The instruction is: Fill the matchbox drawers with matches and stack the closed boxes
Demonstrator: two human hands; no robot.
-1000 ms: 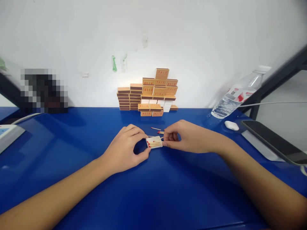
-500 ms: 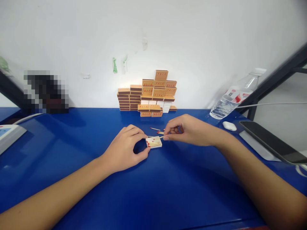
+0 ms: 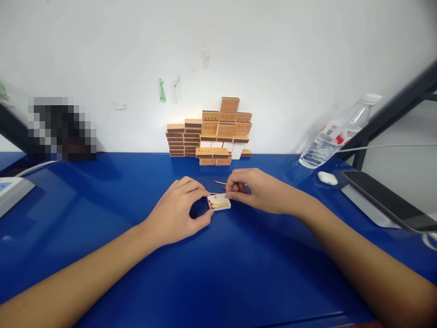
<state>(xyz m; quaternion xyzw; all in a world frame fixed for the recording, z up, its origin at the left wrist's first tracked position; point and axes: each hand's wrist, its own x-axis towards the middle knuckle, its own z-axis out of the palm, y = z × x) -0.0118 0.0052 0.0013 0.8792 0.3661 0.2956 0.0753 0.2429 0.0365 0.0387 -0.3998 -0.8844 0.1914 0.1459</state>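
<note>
A small white matchbox tray (image 3: pixel 219 202) with red-tipped matches in it lies on the blue table (image 3: pixel 218 273). My left hand (image 3: pixel 177 212) pinches its left end between thumb and forefinger. My right hand (image 3: pixel 254 189) is curled at the tray's right end, fingertips pressed together on a match I can barely see. A loose match (image 3: pixel 220 182) lies just behind the tray.
A pile of orange matchboxes (image 3: pixel 211 134) stands against the white wall. A water bottle (image 3: pixel 336 136) leans at the right, with a white earbud case (image 3: pixel 327 178) and a dark phone (image 3: pixel 389 200) near it. A white device (image 3: pixel 12 191) sits at the left edge.
My right hand went from the tray's right end up toward the loose matches, then came back down to the tray. The left hand has kept its hold.
</note>
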